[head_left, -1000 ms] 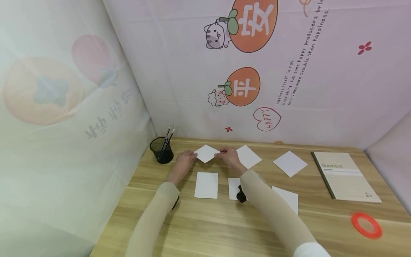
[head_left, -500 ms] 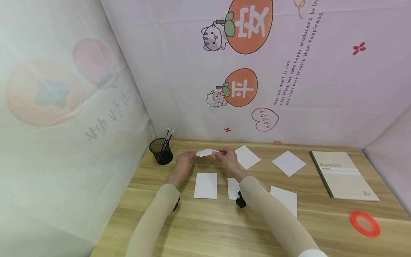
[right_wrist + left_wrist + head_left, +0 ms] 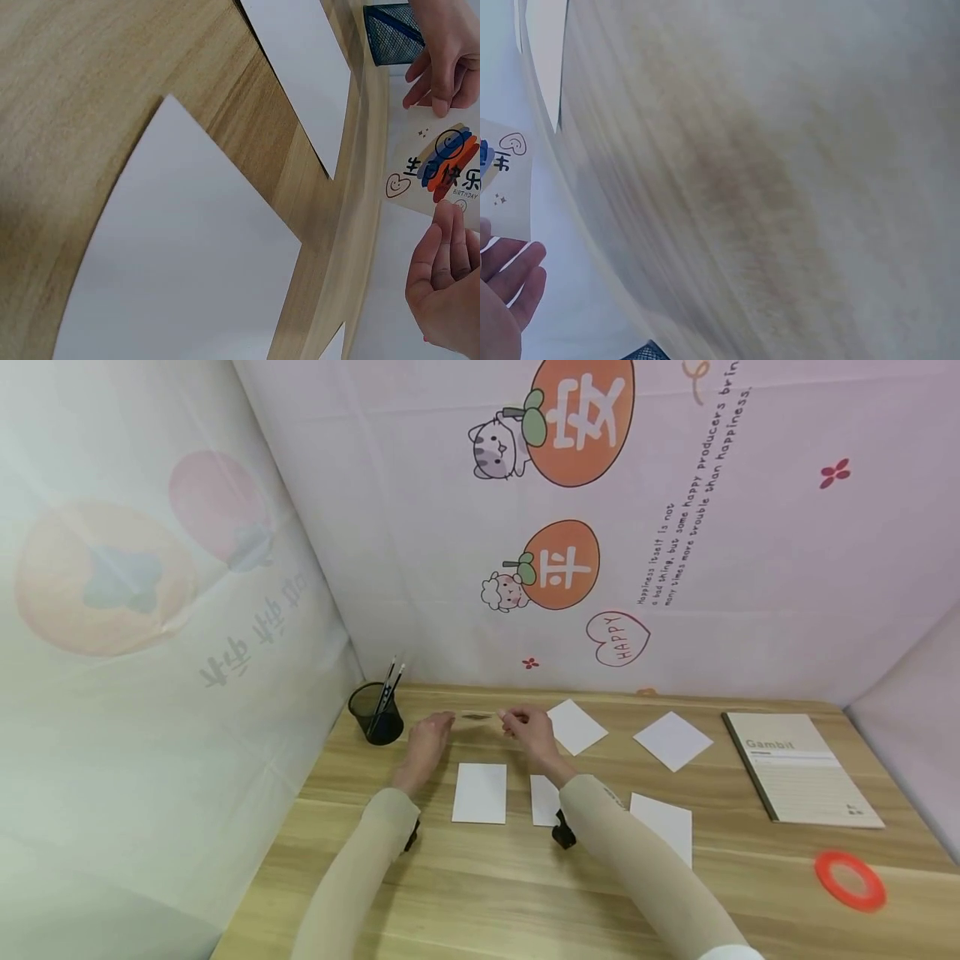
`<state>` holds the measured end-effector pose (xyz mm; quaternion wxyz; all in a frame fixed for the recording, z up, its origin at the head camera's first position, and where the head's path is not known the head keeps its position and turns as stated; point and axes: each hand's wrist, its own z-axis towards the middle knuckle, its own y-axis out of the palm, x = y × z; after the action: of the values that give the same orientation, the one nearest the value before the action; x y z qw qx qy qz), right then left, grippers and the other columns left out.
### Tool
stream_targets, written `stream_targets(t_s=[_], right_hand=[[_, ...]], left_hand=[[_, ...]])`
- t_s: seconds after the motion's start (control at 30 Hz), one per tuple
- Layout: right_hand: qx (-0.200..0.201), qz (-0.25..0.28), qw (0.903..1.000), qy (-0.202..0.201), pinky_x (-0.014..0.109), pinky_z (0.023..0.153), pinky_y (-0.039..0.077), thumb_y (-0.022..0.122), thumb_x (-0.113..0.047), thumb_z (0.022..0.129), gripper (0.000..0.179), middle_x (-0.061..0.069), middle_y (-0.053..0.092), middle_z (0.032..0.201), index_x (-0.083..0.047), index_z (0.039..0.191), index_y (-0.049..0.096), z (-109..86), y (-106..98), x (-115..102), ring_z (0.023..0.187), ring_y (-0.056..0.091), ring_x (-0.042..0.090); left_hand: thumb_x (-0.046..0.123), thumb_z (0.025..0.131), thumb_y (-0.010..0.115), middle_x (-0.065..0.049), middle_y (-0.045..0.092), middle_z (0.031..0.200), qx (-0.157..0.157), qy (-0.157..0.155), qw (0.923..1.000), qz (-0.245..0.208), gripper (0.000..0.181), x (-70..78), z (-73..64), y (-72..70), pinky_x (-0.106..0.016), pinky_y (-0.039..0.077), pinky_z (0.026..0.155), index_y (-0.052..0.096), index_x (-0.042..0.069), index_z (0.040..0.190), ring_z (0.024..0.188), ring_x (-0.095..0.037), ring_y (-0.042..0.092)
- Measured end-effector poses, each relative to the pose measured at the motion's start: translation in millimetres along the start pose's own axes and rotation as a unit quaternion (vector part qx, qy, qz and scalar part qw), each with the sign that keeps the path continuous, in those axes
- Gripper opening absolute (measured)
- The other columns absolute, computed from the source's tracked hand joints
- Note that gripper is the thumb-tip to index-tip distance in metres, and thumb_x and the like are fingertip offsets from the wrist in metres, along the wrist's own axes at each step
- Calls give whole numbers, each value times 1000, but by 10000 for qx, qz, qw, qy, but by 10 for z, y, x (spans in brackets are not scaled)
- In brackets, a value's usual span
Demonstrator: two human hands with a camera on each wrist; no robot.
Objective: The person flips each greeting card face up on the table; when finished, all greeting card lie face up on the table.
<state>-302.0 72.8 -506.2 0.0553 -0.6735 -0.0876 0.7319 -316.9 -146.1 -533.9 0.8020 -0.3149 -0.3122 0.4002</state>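
A greeting card (image 3: pixel 477 717) is raised off the table at the back left, seen nearly edge-on in the head view. My left hand (image 3: pixel 427 745) pinches one corner and my right hand (image 3: pixel 532 735) pinches the opposite one. In the right wrist view the card's printed face (image 3: pixel 411 159) shows coloured stripes, a heart and lettering, with my left hand (image 3: pixel 448 60) above it and my right hand (image 3: pixel 448 289) below. Part of that face (image 3: pixel 514 199) also appears at the left wrist view's edge, over my left fingers (image 3: pixel 526 274).
Several white cards lie blank side up, among them a near-left card (image 3: pixel 480 793), a back card (image 3: pixel 577 727) and a right card (image 3: pixel 672 742). A black mesh pen cup (image 3: pixel 385 729) stands left. A notebook (image 3: pixel 806 768) and red tape roll (image 3: pixel 828 883) lie right.
The card has tipped from showing its white face to nearly edge-on. Both hands keep their grip and have hardly shifted.
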Motion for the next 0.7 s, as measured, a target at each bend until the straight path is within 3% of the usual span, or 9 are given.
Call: stream_targets(t_s=[0.23, 0.53, 0.7], right_hand=[[46, 201, 9998, 8, 52, 84, 52, 63, -32, 93, 36, 23, 66, 93, 3, 104, 66, 0, -19, -3, 90, 62, 46], [204, 22, 9998, -68, 52, 82, 52, 61, -35, 94, 40, 16, 67, 85, 4, 103, 67, 2, -37, -1, 80, 66, 35], [286, 51, 9995, -93, 54, 81, 52, 60, -34, 94, 40, 14, 67, 82, 5, 101, 67, 14, -47, -11, 78, 66, 36]], left_hand=[[9, 91, 65, -12, 73, 88, 69, -200, 9997, -143, 10, 30, 23, -18, -36, 57, 60, 71, 3, 96, 76, -25, 70], [16, 92, 66, -10, 72, 88, 184, -360, 9988, -264, 12, 46, 48, 2, -39, 56, 61, 70, 5, 92, 77, -25, 70], [19, 93, 65, -11, 72, 93, 205, -418, 9982, -384, 16, 50, 59, 17, -39, 57, 65, 70, 5, 95, 82, -25, 70]])
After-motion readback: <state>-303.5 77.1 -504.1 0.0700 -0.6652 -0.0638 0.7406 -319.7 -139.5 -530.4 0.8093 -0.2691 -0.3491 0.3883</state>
